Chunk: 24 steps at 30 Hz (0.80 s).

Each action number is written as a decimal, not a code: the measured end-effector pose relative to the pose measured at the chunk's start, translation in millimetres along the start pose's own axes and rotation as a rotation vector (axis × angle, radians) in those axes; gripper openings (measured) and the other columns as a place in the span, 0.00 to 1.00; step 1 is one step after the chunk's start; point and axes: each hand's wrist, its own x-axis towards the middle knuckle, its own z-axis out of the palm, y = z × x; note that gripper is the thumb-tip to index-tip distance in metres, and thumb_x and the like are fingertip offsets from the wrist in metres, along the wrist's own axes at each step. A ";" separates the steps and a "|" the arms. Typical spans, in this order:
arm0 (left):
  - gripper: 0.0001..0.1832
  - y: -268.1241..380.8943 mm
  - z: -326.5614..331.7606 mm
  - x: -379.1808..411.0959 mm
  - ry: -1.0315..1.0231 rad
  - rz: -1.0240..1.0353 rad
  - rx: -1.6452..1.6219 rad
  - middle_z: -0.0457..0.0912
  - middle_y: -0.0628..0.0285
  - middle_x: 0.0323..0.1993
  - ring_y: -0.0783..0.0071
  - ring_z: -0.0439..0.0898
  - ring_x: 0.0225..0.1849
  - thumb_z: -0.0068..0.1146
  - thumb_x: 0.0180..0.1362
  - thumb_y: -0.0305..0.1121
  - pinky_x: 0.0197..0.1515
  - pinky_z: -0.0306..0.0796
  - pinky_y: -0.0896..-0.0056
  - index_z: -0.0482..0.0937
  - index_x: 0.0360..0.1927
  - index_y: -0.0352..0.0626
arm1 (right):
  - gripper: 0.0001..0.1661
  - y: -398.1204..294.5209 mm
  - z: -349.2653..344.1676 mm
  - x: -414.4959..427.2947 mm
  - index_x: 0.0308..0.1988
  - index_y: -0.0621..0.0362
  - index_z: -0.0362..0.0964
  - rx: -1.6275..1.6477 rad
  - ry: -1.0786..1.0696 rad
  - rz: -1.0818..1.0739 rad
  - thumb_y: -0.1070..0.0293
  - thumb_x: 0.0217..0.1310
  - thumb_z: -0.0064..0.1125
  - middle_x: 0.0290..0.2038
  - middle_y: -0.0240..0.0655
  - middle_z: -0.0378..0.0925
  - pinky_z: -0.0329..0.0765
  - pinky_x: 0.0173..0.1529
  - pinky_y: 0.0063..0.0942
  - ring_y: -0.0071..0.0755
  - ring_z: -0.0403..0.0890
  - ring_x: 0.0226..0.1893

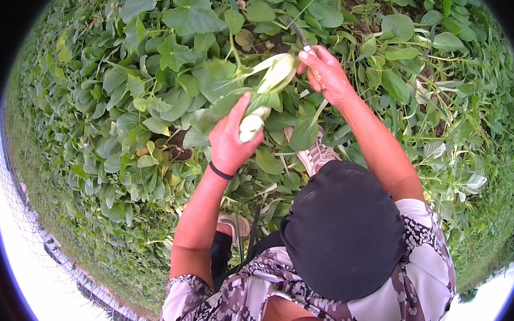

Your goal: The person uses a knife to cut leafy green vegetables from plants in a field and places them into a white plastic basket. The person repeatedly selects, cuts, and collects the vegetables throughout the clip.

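My left hand (233, 138) grips a head of bok choy, whose pale stem base (251, 126) shows between thumb and forefinger. Just beyond the fingertips is a second bok choy (278, 73), its whitish base pointing up and right towards my right hand. Its leaves run back to the left fingers; whether that hand holds it too I cannot tell. In my right hand (327, 72) is a knife-like cutting tool with a dark, slightly curved blade (297, 32) and a bright metal collar. The fingers mostly hide its handle, and the blade points up and left, among the leaves.
Dense leafy greens (124, 110) cover the ground all around. Lobed vine leaves (192, 13) rise at the top. My shoes (316, 155) stand among cut stems and leaves, and a dark-covered knee (345, 230) is bent below my arms. A mesh fence (31, 218) curves along the lower left.
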 end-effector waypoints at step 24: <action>0.27 -44.5 -69.5 -58.6 0.058 -0.582 -1.020 0.80 0.60 0.48 0.71 0.79 0.48 0.64 0.56 0.32 0.52 0.74 0.68 0.70 0.59 0.37 | 0.21 12.9 15.3 -45.2 0.47 0.64 0.72 0.114 -0.224 0.158 0.60 0.62 0.64 0.36 0.38 0.81 0.84 0.42 0.24 0.28 0.84 0.34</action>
